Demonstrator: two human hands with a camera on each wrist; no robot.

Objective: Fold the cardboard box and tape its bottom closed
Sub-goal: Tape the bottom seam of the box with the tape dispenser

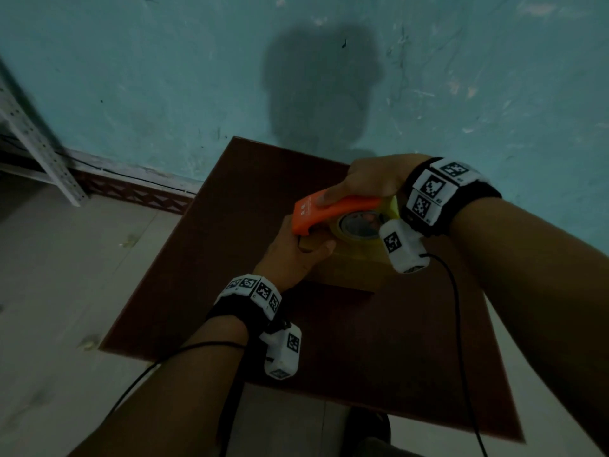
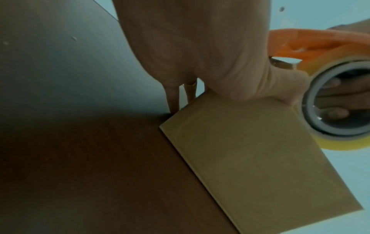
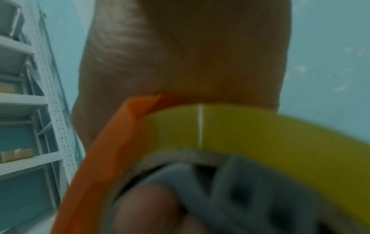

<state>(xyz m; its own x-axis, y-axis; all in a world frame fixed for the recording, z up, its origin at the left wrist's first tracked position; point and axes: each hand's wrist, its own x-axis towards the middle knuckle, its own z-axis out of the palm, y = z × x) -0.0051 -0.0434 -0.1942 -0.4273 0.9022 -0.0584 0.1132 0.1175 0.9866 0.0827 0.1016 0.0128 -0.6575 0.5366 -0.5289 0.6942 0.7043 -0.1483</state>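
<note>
A small tan cardboard box [image 1: 354, 270] [image 2: 260, 158] stands on the dark brown table [image 1: 230, 258]. My left hand [image 1: 296, 255] [image 2: 200, 55] grips its left top edge, thumb on top and fingers down the far side. My right hand [image 1: 372, 181] [image 3: 180, 55] holds an orange tape dispenser [image 1: 329, 211] [image 2: 312, 42] [image 3: 100, 158] with a yellow tape roll [image 1: 356, 230] [image 2: 340, 101] [image 3: 260, 134] just over the box top, thumb along the handle, fingers through the roll's core. The box top under the roll is hidden.
A teal wall [image 1: 164, 77] rises right behind the table. White perforated metal shelving [image 1: 36, 136] [image 3: 40, 102] stands at the far left. Black cables [image 1: 461, 324] trail from both wrist cameras across the table's near side. Pale floor [image 1: 49, 291] lies to the left.
</note>
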